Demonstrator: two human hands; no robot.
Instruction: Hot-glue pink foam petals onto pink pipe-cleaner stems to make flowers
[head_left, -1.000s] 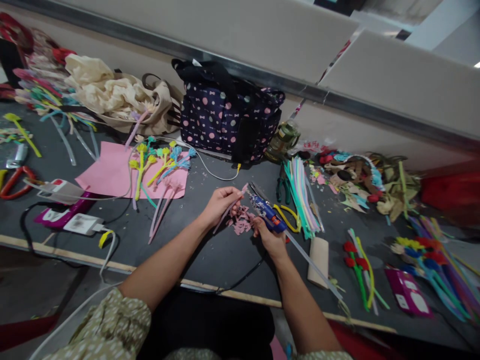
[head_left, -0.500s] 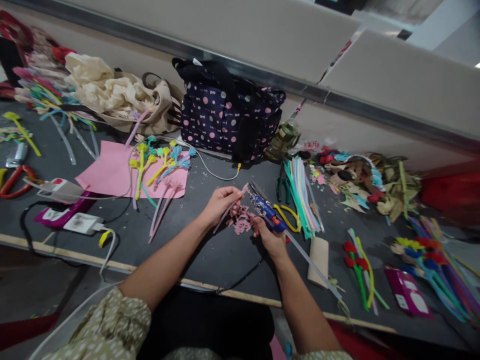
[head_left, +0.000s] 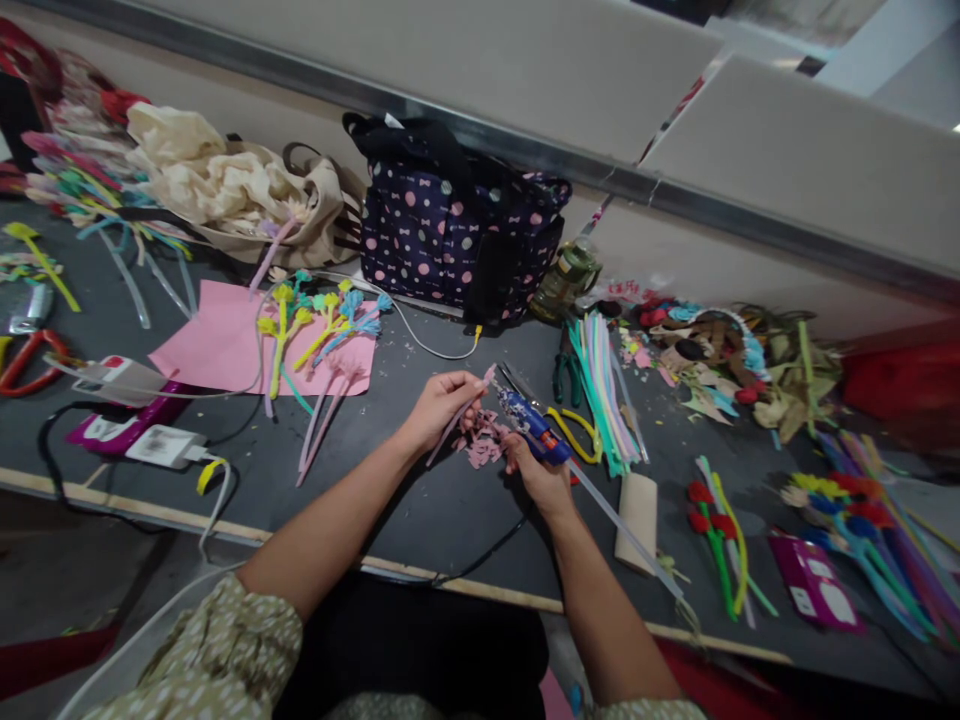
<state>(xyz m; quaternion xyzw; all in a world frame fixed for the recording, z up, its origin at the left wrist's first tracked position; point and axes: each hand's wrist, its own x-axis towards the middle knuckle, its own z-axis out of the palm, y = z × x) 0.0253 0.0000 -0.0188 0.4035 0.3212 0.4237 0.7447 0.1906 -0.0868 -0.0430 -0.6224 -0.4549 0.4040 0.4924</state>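
Observation:
My left hand (head_left: 448, 407) pinches a thin mauve stem (head_left: 448, 436), its upper tip poking out above my fingers. In my right hand (head_left: 541, 476) is a blue glue gun (head_left: 534, 425), with a long clear glue stick (head_left: 626, 528) running out of its back. The gun's nozzle points up and left, close to the stem's tip; whether they touch I cannot tell. Between and below my hands lies a small heap of mauve petal-like scraps (head_left: 484, 440). Scissors with yellow handles (head_left: 581, 436) rest just behind the gun, partly covered by it.
Left of my hands, finished-looking mauve stems (head_left: 324, 420) and yellow and blue ones lie by pink paper (head_left: 214, 345). A polka-dot bag (head_left: 450, 230) and a green bottle (head_left: 566, 280) stand at the back. Coloured stems (head_left: 606, 390), a cardboard tube (head_left: 637, 520) and a power strip (head_left: 139, 435) flank me.
Almost nothing differs. Both hands keep their places, with the glue gun held near the stem's tip; the view has shifted very slightly.

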